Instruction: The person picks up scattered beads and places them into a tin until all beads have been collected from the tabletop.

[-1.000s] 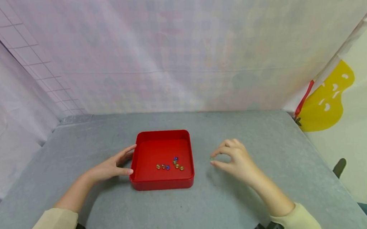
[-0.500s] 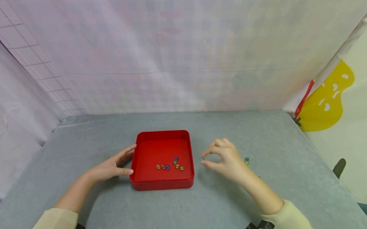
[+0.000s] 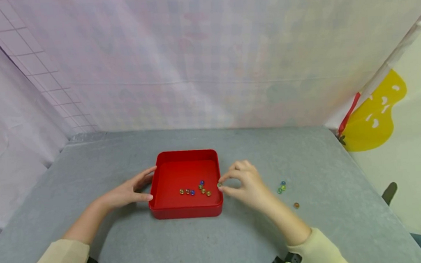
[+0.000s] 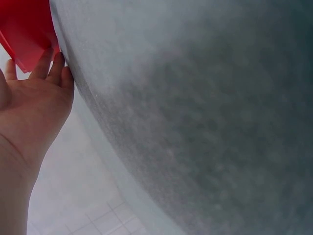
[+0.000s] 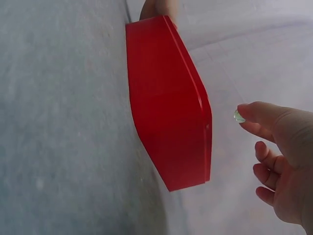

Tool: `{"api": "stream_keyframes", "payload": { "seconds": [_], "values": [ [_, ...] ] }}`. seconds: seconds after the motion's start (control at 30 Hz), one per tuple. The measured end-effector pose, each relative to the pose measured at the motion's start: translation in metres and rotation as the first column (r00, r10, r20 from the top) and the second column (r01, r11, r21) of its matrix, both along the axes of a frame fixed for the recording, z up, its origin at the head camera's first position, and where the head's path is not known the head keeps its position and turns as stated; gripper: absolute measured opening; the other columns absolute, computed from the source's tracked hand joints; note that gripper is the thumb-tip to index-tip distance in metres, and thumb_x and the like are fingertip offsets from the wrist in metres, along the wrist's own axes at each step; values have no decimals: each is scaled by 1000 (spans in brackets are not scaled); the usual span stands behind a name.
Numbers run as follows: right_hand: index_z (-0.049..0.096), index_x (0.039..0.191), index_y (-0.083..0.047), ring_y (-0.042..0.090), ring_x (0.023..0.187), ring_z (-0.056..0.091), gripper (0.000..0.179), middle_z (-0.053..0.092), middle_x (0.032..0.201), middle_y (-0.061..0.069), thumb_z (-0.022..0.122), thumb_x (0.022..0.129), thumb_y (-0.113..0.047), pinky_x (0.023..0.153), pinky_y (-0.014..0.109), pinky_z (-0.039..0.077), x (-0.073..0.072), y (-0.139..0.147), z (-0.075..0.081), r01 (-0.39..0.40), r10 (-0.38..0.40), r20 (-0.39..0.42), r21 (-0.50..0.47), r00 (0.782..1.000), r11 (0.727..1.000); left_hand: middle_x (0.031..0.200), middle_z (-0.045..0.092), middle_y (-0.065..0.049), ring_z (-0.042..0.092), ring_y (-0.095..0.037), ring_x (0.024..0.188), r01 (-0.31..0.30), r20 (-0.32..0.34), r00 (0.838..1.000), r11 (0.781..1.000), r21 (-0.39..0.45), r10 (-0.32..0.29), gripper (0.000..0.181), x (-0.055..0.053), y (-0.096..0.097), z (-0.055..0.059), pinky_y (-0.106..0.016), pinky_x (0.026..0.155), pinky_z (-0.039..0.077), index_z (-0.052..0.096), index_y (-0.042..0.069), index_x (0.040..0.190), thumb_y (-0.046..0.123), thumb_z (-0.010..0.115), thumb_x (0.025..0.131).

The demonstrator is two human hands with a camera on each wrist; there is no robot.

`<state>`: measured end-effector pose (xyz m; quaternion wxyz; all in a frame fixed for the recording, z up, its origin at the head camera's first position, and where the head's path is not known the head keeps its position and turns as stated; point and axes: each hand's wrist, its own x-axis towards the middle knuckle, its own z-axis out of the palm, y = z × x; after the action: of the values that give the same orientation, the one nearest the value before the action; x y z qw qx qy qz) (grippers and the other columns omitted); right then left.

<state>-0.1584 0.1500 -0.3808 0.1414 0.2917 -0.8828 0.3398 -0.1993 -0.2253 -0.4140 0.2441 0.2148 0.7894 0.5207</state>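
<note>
A square red tray [image 3: 187,212] stands on the grey table, with several glass marbles [image 3: 203,190] lying on its floor, some blue and some golden. My left hand [image 3: 129,191] rests against the tray's left side, thumb and fingers spread along the wall; in the left wrist view the fingers [image 4: 43,63] reach up to the red wall. Between thumb and index fingertip my right hand [image 3: 245,186] pinches a clear greenish marble [image 5: 238,116]. In the head view that marble overlaps the tray's right rim, and the right wrist view shows it held higher than the rim.
Right of the right forearm lie a few more marbles, a blue, a yellow-green and a green [image 3: 280,191] close together, and an amber marble [image 3: 296,205] nearer the front. A pale curtain [image 3: 205,66] hangs behind the table [image 3: 219,246].
My right hand has moved left with the pinched marble, from beside the tray to its right rim. Loose marbles behind the forearm have come into view. The left hand and tray stay put.
</note>
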Motion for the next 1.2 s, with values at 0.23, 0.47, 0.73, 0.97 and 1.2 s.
{"api": "stream_keyframes", "payload": {
  "seconds": [0.23, 0.47, 0.73, 0.97, 1.2],
  "values": [
    [75, 87, -19, 11, 88, 45, 13, 56, 86, -5, 82, 77, -18, 81, 39, 37, -2, -10, -4, -9, 9, -18, -14, 1000, 1000, 155, 16, -23, 13, -42, 141, 0, -5, 1000, 1000, 2, 0, 84, -1, -1, -1, -65, 105, 18, 13, 13, 155, 16, 66, 90],
    [74, 88, -19, 10, 88, 46, 14, 57, 86, -4, 83, 76, -18, 83, 39, 37, -4, -18, -12, -21, 21, -36, -6, 999, 1000, 155, 16, -24, 14, -43, 140, -2, -4, 1000, 1000, 0, 2, 84, 0, 0, 0, -65, 105, 19, 13, 13, 155, 16, 66, 90],
    [74, 89, -18, 9, 88, 46, 16, 57, 89, -6, 84, 75, -18, 82, 39, 38, -5, -26, -19, -29, 29, -46, 9, 999, 1000, 155, 17, -23, 14, -42, 140, -8, 0, 1000, 1000, -2, 8, 84, 1, 0, 1, -65, 105, 20, 13, 13, 155, 17, 67, 90],
    [74, 87, -20, 8, 86, 45, 12, 54, 88, -9, 82, 77, -19, 81, 36, 38, -7, -33, -20, -32, 33, -49, 37, 998, 999, 155, 17, -22, 14, -42, 140, -7, -7, 1000, 1000, -2, 7, 84, 0, 0, 0, -65, 104, 21, 14, 14, 155, 17, 67, 90],
    [74, 86, -19, 9, 86, 44, 13, 56, 88, -4, 82, 77, -20, 79, 36, 38, -7, -36, -22, -36, 38, -48, 35, 998, 999, 155, 17, -22, 15, -42, 140, -8, -10, 1000, 1000, -9, 8, 84, 0, -1, 0, -65, 104, 21, 14, 15, 155, 18, 67, 89]
  ]
}}
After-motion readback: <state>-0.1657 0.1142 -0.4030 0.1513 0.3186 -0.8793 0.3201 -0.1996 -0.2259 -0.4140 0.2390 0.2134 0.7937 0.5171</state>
